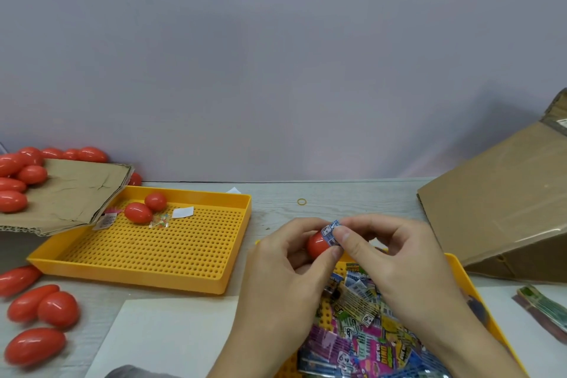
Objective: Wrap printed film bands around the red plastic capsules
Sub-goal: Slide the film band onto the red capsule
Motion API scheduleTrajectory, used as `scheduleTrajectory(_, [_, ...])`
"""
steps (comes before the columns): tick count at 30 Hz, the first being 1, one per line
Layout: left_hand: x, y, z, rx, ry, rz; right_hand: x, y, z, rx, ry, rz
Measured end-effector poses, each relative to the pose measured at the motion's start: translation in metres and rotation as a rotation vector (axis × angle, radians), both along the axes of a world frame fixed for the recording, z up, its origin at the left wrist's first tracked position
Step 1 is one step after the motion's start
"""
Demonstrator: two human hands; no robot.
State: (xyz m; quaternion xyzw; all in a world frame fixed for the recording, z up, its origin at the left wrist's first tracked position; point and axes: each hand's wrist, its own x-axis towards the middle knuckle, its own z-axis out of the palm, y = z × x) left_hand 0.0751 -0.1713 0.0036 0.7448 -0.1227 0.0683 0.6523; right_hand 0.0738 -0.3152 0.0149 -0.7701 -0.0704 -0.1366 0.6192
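Your left hand (pixel 285 258) cups a red capsule (pixel 317 244) above the near tray (pixel 460 264), fingers curled round its left end. Your right hand (pixel 395 258) pinches a printed band (pixel 331 232) between thumb and forefinger, right at the capsule's right end, where the film already sits partly over the plastic.

The capsule looks hard, smooth and glossy, so expect it to slip or spin if you hold it loosely. Grip it by the bare left half, clear of where the band has to travel. It is probably light and hollow; firm pressure should do no harm, though a hard squeeze might pop the halves apart.

The band is thin, soft film. It will likely crease or fold on itself if you pull from one edge only, so hold it on opposite sides and ease it along evenly.

More bands (pixel 362 334) lie heaped in the near tray under your wrists. Bare capsules wait near left on the table (pixel 40 316) and far left on the cardboard (pixel 79 190); two more (pixel 144 209) sit in the far tray (pixel 233 242). A box (pixel 503 193) stands at the right.
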Motion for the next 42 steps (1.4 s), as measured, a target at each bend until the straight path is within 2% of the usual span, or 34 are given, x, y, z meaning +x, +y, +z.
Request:
scheduleTrajectory(2, [0.001, 0.000, 0.000, -0.066, 0.017, 0.028, -0.001, 0.001, 0.000, -0.092, -0.056, -0.050])
scheduleTrajectory(5, [0.003, 0.002, 0.001, -0.153, 0.038, 0.088, -0.002, 0.006, -0.003, -0.393, -0.155, -0.116])
scheduleTrajectory(8, [0.003, 0.002, 0.002, -0.181, 0.049, 0.094, -0.002, 0.015, -0.007, -0.575, -0.163, -0.123])
scheduleTrajectory(13, [0.000, -0.002, 0.003, -0.164, 0.058, 0.073, 0.000, 0.020, -0.013, -0.684, -0.259, -0.295])
scheduleTrajectory(18, [-0.001, -0.006, 0.003, -0.147, 0.082, 0.095, 0.000, 0.017, -0.013, -0.667, -0.297, -0.318])
scheduleTrajectory(25, [0.002, -0.006, 0.000, -0.141, 0.043, 0.078, -0.001, 0.020, -0.009, -0.612, -0.308, -0.199])
scheduleTrajectory(27, [0.004, -0.007, -0.001, -0.207, 0.068, 0.051, -0.002, 0.021, -0.007, -0.592, -0.318, -0.197])
scheduleTrajectory(32, [0.005, -0.007, 0.001, -0.507, 0.271, -0.056, -0.005, 0.022, -0.004, -0.560, -0.286, -0.153])
scheduleTrajectory(37, [0.001, -0.005, 0.008, -0.761, 0.479, -0.181, -0.005, 0.023, -0.005, -0.285, -0.276, -0.054])
scheduleTrajectory(39, [0.001, -0.005, 0.008, -0.763, 0.504, -0.200, -0.005, 0.022, -0.006, -0.269, -0.279, -0.046])
scheduleTrajectory(42, [0.003, -0.004, 0.005, -0.690, 0.427, -0.119, -0.003, 0.020, -0.006, -0.347, -0.265, -0.032])
